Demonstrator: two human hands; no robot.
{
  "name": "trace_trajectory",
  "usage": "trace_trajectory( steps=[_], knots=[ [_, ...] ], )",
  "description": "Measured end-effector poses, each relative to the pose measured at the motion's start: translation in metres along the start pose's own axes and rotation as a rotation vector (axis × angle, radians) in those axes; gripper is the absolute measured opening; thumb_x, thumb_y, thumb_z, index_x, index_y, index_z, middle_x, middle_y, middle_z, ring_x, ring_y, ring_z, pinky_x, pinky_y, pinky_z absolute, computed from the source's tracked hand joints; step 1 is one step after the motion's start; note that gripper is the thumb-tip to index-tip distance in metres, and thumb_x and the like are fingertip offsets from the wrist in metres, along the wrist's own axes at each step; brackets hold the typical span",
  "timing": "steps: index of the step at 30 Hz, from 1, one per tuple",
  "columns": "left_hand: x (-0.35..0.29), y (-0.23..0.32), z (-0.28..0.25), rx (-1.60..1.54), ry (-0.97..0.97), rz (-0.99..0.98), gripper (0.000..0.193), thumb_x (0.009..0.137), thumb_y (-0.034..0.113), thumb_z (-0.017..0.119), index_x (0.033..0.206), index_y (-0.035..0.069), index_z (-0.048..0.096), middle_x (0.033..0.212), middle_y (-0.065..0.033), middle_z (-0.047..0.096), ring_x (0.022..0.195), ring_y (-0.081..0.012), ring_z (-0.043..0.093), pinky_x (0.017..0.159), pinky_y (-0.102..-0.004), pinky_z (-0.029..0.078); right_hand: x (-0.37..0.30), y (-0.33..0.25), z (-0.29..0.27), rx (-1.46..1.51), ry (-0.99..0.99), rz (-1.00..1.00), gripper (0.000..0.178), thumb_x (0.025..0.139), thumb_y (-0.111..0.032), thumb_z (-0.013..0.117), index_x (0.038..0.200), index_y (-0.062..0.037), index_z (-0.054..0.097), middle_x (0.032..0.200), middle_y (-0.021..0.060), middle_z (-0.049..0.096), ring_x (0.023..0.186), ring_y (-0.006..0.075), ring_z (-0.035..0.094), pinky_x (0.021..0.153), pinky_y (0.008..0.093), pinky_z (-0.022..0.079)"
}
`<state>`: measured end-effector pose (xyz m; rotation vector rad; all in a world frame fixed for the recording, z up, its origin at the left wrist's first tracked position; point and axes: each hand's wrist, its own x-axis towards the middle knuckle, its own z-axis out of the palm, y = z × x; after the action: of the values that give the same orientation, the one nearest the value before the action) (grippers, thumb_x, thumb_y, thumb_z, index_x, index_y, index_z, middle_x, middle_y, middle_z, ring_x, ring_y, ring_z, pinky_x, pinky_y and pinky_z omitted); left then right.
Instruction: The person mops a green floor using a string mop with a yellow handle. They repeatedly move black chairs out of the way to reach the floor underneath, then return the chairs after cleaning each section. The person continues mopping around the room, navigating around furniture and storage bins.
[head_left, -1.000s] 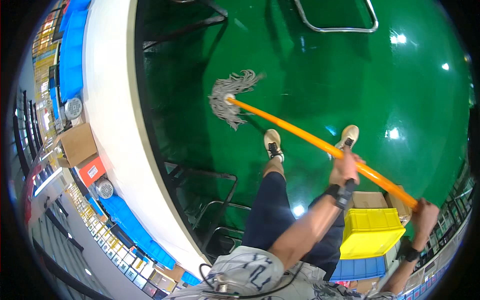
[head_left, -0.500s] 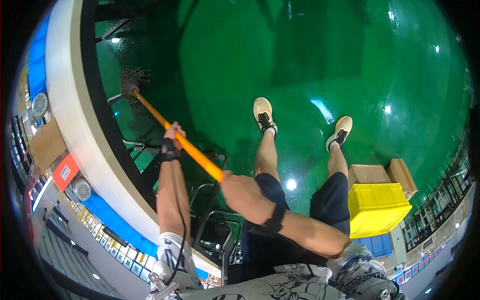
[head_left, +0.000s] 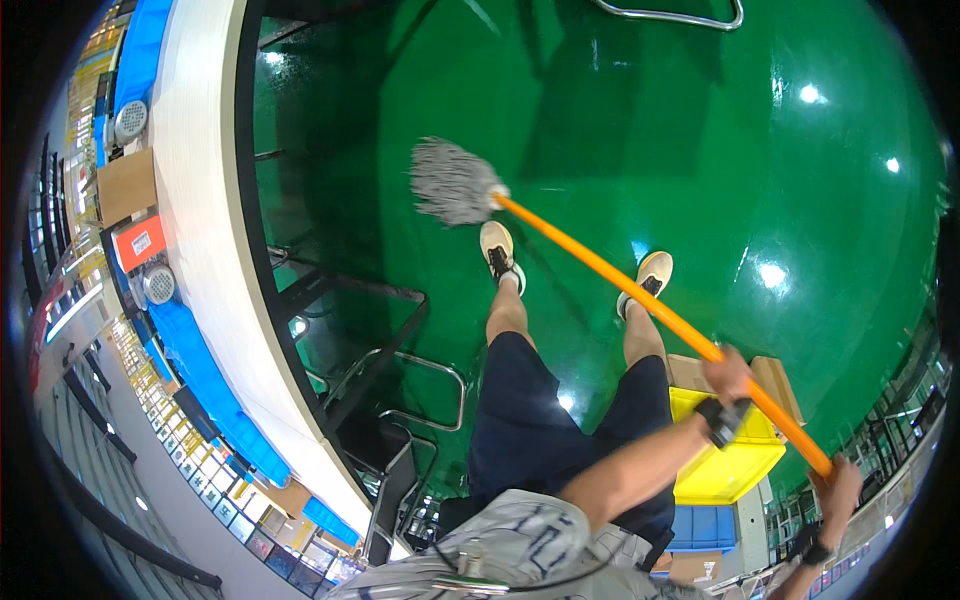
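A mop with an orange handle (head_left: 610,272) slants across the view, its grey string head (head_left: 452,182) lying on the green floor just beyond my left shoe. Partway up the handle, my left hand (head_left: 728,374) is closed around it, with that arm reaching across my body to the right. Farther right, my right hand (head_left: 838,488) grips the handle near its upper end.
A long white table (head_left: 195,200) with a black edge runs along the left, with a metal-framed chair (head_left: 390,470) by it. Beside my right leg stand a yellow crate (head_left: 725,460), a blue bin (head_left: 703,527) and cardboard boxes (head_left: 775,390). A bent metal tube (head_left: 680,17) shows at the far edge.
The mop head has come out from beside the table, rightward toward my left shoe. Both hands have swung far to the right with the handle, still holding it.
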<state>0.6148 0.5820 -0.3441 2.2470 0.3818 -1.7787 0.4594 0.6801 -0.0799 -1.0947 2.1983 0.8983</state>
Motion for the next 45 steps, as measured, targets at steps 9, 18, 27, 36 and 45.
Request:
trace_trajectory(
  steps=[9,18,27,36,45],
  knots=[
    [0.002,0.030,-0.029,-0.145,-0.375,-0.095,0.021,0.091,0.025,0.056,0.092,0.007,0.045,0.057,-0.0046,0.051,0.045,-0.0172,0.053,0.045,-0.0308,0.046,-0.015,-0.012,0.001,-0.161,0.263,0.157,0.028,0.068,-0.006,0.066,0.096,-0.0024,0.065,0.071,0.0224,0.060,0.068,0.0411,0.059,0.059,0.0472,0.046],
    [0.306,0.466,-0.323,-0.140,-0.177,0.867,0.017,0.088,0.021,0.060,0.079,0.009,0.053,0.067,-0.0044,0.052,0.057,-0.0183,0.055,0.054,-0.0375,0.050,0.114,-0.563,0.021,0.337,0.255,-0.800,0.012,0.077,-0.017,0.066,0.081,-0.0059,0.062,0.064,0.0102,0.061,0.058,0.0276,0.062,0.051,0.0394,0.049],
    [0.387,0.676,-0.652,0.228,0.194,0.414,0.033,0.093,0.036,0.056,0.069,0.014,0.049,0.058,-0.0012,0.046,0.053,-0.0176,0.048,0.050,-0.0329,0.040,-0.026,-0.816,0.009,0.938,-0.170,-0.763,0.012,0.074,-0.002,0.060,0.085,0.0018,0.057,0.063,0.0131,0.063,0.058,0.0263,0.066,0.050,0.0352,0.052],
    [0.289,0.289,-0.305,-0.049,-0.235,0.875,0.012,0.091,0.019,0.050,0.084,0.009,0.052,0.065,-0.0035,0.054,0.058,-0.0183,0.056,0.054,-0.0358,0.049,0.076,-0.410,0.055,0.398,0.148,-0.714,0.037,0.081,-0.041,0.068,0.084,-0.0039,0.064,0.065,0.0136,0.061,0.064,0.0302,0.063,0.057,0.0418,0.048],
    [-0.021,-0.061,-0.058,-0.016,-0.286,0.041,0.028,0.093,0.019,0.054,0.097,-0.004,0.038,0.062,-0.0099,0.060,0.051,-0.0197,0.061,0.049,-0.0323,0.049,-0.034,0.027,0.025,-0.048,0.103,0.042,0.033,0.060,-0.020,0.076,0.060,-0.0026,0.048,0.054,0.0189,0.049,0.051,0.0407,0.048,0.049,0.0456,0.037]
  ],
)
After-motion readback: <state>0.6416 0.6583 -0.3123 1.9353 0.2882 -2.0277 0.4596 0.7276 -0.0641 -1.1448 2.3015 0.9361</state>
